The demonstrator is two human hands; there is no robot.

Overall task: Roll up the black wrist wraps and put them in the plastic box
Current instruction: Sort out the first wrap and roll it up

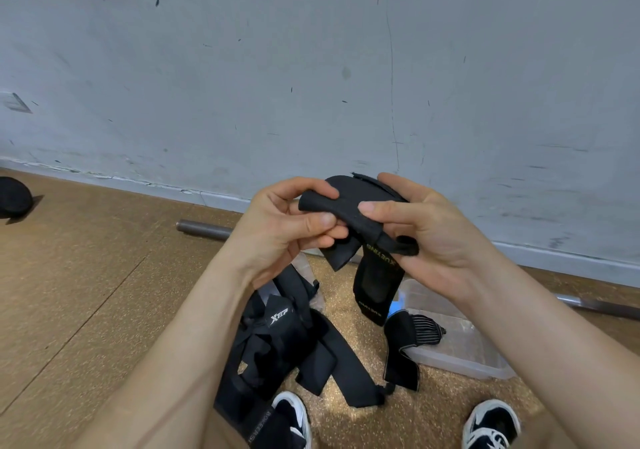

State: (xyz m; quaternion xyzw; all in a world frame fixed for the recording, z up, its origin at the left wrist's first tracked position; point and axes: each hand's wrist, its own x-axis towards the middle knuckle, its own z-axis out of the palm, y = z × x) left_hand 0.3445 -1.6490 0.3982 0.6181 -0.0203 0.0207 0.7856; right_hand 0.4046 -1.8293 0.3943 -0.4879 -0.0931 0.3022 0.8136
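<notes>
Pinching a black wrist wrap [348, 213] between them, both hands hold it up in front of a scuffed grey wall [311, 67], well above the floor [86, 275]. The left hand [277, 230] has its thumb and curled fingers closed on the wrap's folded end. The right hand [436, 237] grips the other side, thumb pressed flat on top and fingers curled round behind the fabric. A small black loop [405, 247] at the wrap's edge rests against the right palm. The wrap's loose tail [377, 285] hangs straight down below the hands, with yellow lettering printed along it, and its lower end dangles just above the near corner of the plastic box [460, 351].

That box is clear and shallow and sits on the floor to the right, below the right forearm. A striped wrist wrap [415, 330] is draped over its near rim, partly inside and partly trailing onto the floor. To the left of the box lies a heap of black wraps [284, 348], unrolled and tangled, one bearing a white XTEP label [278, 317].

A metal bar [204, 228] lies along the foot of the wall behind the hands. Two black-and-white shoes [491, 424] show at the bottom edge, and a dark round object [14, 197] sits at the far left.
</notes>
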